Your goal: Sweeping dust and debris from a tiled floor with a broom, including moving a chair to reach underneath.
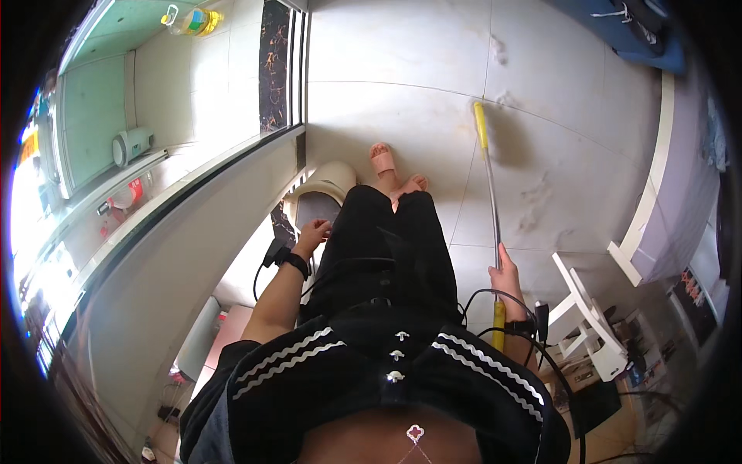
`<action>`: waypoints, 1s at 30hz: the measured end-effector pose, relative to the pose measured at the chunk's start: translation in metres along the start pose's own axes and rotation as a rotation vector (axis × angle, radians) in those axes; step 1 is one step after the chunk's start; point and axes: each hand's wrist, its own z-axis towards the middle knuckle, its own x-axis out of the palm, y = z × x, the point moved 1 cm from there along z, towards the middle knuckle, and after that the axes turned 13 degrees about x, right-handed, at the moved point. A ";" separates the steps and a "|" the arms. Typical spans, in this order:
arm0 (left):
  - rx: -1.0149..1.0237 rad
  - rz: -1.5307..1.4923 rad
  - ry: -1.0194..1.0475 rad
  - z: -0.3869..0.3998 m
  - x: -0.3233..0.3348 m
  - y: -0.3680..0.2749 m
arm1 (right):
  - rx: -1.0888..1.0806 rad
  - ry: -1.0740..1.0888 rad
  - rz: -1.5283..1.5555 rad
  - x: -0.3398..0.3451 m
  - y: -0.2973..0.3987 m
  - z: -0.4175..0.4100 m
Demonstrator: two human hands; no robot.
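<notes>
My right hand [505,279] is closed around the metal shaft of a long pole with yellow grip sections [492,200]. The pole runs forward along the floor on my right, one yellow end near a tile joint and another yellow section beside my wrist. Its head, if it has one, is not visible. My left hand [315,233] hangs beside my left thigh, in front of a beige bin [329,175] with a dark top. Its fingers are curled, and whether they hold anything is unclear. Both wrists wear black bands with cables near them.
A low wall with a ledge [191,200] runs along the left. Beyond it are an oil bottle [197,22] and a white appliance [133,145]. A white wooden stool [585,325] stands at the right, near a cloth-covered piece of furniture [675,191]. A blue item [603,26] with shoes lies top right.
</notes>
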 end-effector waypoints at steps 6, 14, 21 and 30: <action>-0.019 -0.058 -0.031 0.003 0.005 -0.008 | 0.057 0.016 -0.061 -0.026 0.057 0.001; 0.007 -0.160 -0.150 0.000 0.061 -0.030 | 0.100 0.469 0.327 -0.112 0.120 0.033; -0.122 -0.143 -0.156 -0.007 0.096 -0.008 | 0.022 0.452 0.226 -0.155 0.148 0.045; -0.253 -0.248 -0.209 -0.046 0.139 0.013 | -0.061 0.536 0.126 -0.141 0.213 0.053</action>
